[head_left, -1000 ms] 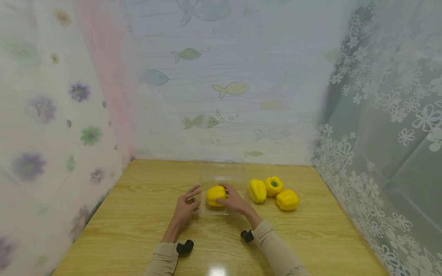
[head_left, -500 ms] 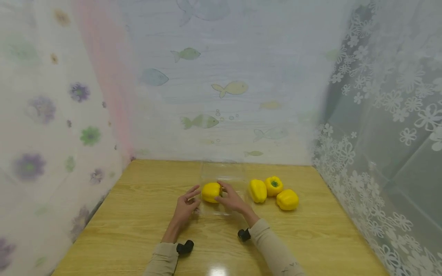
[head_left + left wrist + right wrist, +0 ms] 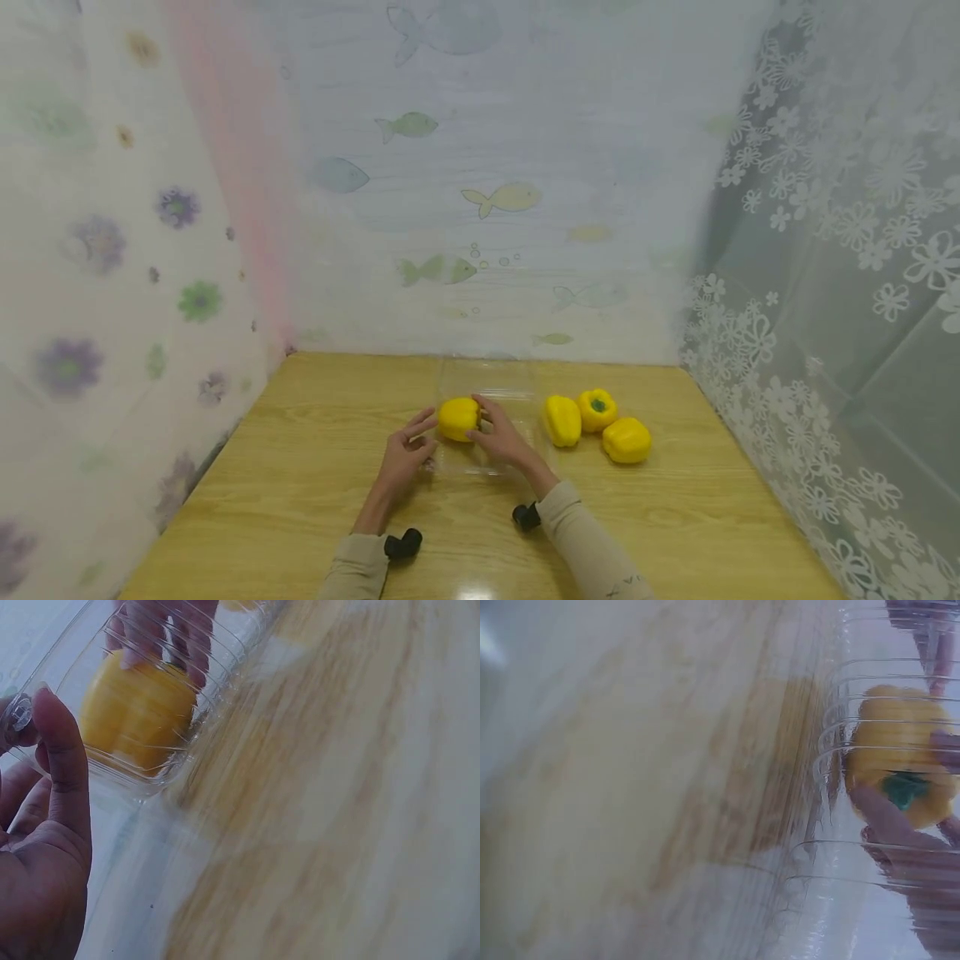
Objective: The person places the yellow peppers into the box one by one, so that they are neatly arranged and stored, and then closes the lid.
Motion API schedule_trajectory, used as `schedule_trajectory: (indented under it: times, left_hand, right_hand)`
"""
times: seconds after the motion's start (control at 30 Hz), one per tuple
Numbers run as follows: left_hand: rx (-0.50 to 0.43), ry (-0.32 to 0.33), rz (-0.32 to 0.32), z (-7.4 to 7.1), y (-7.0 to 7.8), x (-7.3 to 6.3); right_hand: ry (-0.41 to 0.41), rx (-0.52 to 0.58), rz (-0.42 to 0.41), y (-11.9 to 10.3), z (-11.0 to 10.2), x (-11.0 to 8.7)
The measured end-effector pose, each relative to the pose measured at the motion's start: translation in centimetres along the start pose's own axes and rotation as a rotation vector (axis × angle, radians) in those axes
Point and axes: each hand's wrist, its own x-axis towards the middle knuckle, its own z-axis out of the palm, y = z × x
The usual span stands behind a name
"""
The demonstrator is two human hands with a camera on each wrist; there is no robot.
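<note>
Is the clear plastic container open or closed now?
Open: its lid is folded back behind the base, and the right hand holds a yellow pepper inside.

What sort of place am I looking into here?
Probably a small screened-off indoor workspace, though its wider surroundings are hidden: a wood-grain table, a fish-print sheet behind it, and a white-flowered translucent sheet along its right side.

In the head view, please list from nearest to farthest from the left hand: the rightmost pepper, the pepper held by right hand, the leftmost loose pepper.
1. Pepper held by the right hand: inside the clear container, right of the left hand.
2. Leftmost loose pepper: right of the container.
3. Rightmost pepper: at the loose group's right end.
</note>
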Motion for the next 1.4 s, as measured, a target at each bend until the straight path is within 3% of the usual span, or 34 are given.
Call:
schedule_trajectory:
  times: [0.3, 0.83, 1.17, 1.4]
  left_hand:
    - [0.024, 0.018, -0.006, 0.0, -0.1, -0.1]
    - [0.023, 0.017, 0.005, 0.2, -0.1, -0.1]
    - [0.029, 0.027, -0.002, 0.2, 0.0, -0.2]
    - [0.038, 0.034, -0.015, 0.2, 0.0, -0.3]
  right_hand:
    - [-0.028, 0.005, 0.023, 0.2, -0.1, 0.1]
    - [0.01, 0.041, 0.063, -0.2, -0.1, -0.1]
    - [0.116, 0.016, 0.14, -0.9, 0.0, 0.3]
    - [0.174, 0.034, 0.093, -1.4, -0.9, 0.1]
